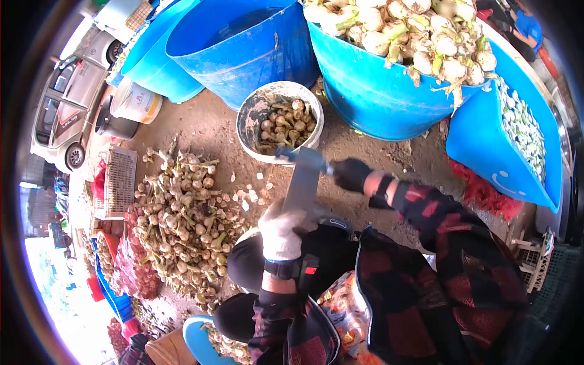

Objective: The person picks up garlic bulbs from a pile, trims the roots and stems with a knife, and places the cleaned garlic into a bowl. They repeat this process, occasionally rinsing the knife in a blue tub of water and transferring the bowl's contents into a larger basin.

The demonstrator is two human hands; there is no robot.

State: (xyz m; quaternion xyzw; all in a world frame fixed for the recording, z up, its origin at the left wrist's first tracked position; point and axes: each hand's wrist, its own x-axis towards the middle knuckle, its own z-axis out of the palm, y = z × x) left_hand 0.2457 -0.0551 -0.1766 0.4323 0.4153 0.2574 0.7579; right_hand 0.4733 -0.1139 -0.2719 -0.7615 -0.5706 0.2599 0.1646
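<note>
Garlic stalks and bulbs lie heaped in a pile on the dirt ground to the person's left, just beside a white bucket that holds trimmed heads. A long grey lever blade runs from the bucket's near rim back toward the person's knees. The right hand, in a black glove, has its grip clamped on the blade handle at the far end. The left hand, in a white glove, sits at the blade's near end with its fingers curled together. Whether a bulb is inside that grip is hidden by the glove.

To do this cut well, I judge that the left fingers should stay on the person's side of the edge, with only the stalk under the blade. The right hand should press the handle straight, without twisting, so the blade does not skid off a round bulb. Keeping the bucket touching the blade's far end would probably let cut pieces fall in rather than scatter.

Beyond stand a blue barrel heaped with pale bulbs and an empty blue tub
</note>
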